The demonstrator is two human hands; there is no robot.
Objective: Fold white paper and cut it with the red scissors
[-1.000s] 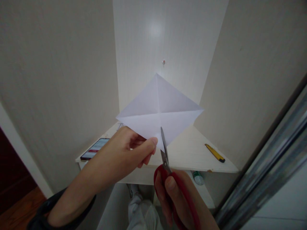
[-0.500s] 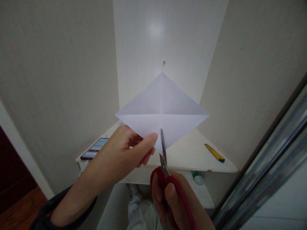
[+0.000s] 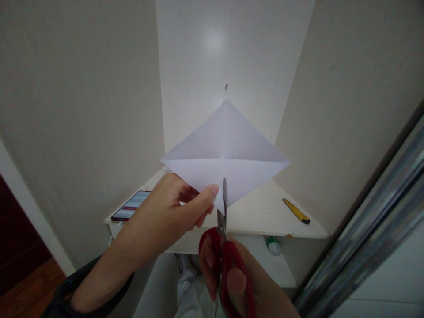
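Observation:
A white square of paper [image 3: 225, 141], creased in a cross, is held up like a diamond with one corner toward me. My left hand [image 3: 185, 207] pinches it near that corner, thumb on top and fingers underneath. My right hand [image 3: 232, 274] is wrapped round the red handles of a pair of scissors [image 3: 222, 225]. One blade lies over the paper along the crease by the near corner, its tip short of the centre. The other blade is mostly hidden beneath the sheet.
On the pale corner shelf [image 3: 258, 216] a phone [image 3: 127, 207] lies at the left and a yellow utility knife [image 3: 296, 211] at the right. A bottle [image 3: 273, 245] lies on a lower shelf. Metal rails [image 3: 367, 212] run along the right. A small hook [image 3: 226, 86] is on the back panel.
The scissors' handles have swung a little left and drawn closer together, with the blades more upright. The paper's far corner has shifted slightly right. My left hand keeps its pinch.

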